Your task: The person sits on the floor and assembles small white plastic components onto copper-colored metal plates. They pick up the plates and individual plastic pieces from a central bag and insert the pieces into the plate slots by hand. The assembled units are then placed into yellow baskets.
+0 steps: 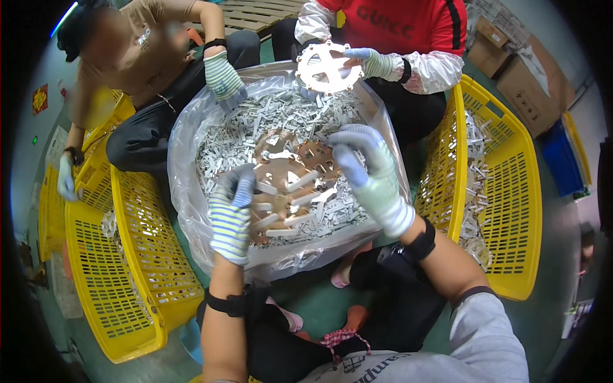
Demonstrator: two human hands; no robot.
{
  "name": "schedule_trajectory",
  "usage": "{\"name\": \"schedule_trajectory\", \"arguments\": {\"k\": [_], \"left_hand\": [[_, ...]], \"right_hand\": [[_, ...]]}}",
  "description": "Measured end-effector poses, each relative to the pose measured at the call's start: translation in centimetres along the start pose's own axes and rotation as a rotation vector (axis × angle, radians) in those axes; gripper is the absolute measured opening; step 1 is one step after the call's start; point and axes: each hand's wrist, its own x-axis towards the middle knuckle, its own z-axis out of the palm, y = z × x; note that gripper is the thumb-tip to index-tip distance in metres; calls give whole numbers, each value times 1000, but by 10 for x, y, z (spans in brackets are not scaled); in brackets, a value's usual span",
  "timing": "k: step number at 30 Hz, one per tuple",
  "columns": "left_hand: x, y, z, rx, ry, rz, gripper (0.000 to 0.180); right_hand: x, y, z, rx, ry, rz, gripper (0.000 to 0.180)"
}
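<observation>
My left hand (pixel 232 214), in a striped knit glove, is closed at the left edge of a brownish, wheel-shaped metal piece (pixel 281 167) with cut-out openings. Pale flat strips (pixel 300 181) lie across that piece, and glare blurs its outline. To its right, my gloved right hand (pixel 370 175) is raised with bent fingers and thumb apart; nothing shows between them. Beneath both hands, a heap of small grey-white strips (pixel 233 137) fills a container lined with clear plastic (pixel 191 204). Another toothed metal disc (pixel 313 156) is partly visible beyond the nearer piece.
Across the container, a person in red holds a bright wheel-shaped piece (pixel 329 67). At far left, another person's gloved hand (pixel 223 80) touches the heap. Yellow slotted baskets (pixel 150 236) (pixel 511 210) holding metal parts flank the container. Cardboard boxes (pixel 533 80) stand at the back right.
</observation>
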Motion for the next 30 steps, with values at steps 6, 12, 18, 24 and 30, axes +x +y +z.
{"name": "schedule_trajectory", "arguments": {"k": [6, 12, 18, 24, 30], "left_hand": [[7, -18, -15, 163, 13, 139, 26], [5, -14, -21, -43, -51, -79, 26], [-1, 0, -19, -47, -82, -134, 39], [-10, 6, -16, 25, -212, -110, 38], [-10, -2, -4, 90, -314, -81, 38]], "right_hand": [[-40, 78, 27, -582, -1017, 192, 24], [-70, 86, 47, -844, -1349, 145, 29], [-25, 55, 32, -483, -1014, 266, 26], [9, 1, -16, -405, -800, 281, 46], [16, -19, -7, -37, -464, -62, 31]]}}
